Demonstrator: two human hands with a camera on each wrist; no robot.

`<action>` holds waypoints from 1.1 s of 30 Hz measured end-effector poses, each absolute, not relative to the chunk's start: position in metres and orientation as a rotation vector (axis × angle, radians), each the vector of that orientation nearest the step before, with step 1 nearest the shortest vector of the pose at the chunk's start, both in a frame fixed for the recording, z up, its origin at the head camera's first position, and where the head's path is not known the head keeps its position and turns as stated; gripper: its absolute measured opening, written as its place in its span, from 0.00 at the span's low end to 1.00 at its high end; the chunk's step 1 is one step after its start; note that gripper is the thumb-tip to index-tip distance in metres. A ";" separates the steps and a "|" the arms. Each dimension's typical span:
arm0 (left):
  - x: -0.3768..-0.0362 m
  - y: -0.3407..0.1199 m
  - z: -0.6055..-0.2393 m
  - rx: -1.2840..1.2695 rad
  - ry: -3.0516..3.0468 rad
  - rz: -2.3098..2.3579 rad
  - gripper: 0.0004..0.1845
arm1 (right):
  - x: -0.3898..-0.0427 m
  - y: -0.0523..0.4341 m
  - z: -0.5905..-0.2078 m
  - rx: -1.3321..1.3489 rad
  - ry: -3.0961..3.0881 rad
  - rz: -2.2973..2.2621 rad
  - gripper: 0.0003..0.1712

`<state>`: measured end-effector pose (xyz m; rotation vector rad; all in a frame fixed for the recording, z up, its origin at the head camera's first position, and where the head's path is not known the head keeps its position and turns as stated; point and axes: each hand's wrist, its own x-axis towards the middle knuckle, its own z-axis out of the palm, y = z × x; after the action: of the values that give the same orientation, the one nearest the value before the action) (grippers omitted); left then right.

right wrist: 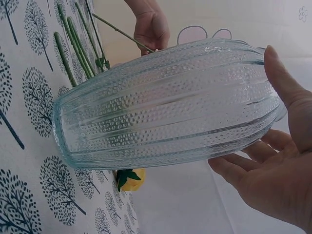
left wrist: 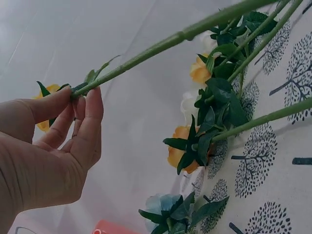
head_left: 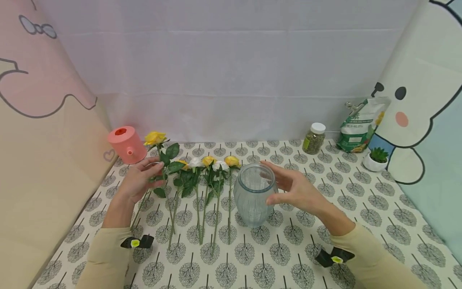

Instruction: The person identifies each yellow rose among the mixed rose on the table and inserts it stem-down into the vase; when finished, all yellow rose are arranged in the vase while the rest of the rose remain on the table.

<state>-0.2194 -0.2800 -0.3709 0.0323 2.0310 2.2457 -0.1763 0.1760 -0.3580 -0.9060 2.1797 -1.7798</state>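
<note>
Rose stem [left wrist: 136,60] lies pinched between the left fingers [left wrist: 93,108].

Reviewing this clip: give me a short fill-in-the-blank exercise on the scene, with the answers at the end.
The rose pinched by the left hand is coloured ____.
The vase is at the person's ____ hand.
The jar has a ____ lid.
In the head view, the jar stands to the ____ of the bag.

Missing words: yellow; right; white; left.
</note>
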 end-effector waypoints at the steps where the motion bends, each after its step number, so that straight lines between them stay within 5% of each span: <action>1: -0.219 -0.279 -0.369 0.044 1.994 2.277 0.06 | -0.176 0.176 -0.358 -0.906 2.178 -1.781 0.58; 25: -0.189 -0.252 -0.336 0.768 1.262 2.423 0.16 | -0.176 0.176 -0.359 -0.896 2.184 -1.779 0.60; 33: -0.179 -0.241 -0.324 0.696 1.379 2.532 0.15 | -0.176 0.176 -0.358 -0.902 2.168 -1.792 0.59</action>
<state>-0.1794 -0.2413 -0.3239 0.6963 1.3789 2.5319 -0.1761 0.1765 -0.3579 -0.9017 2.1678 -1.7916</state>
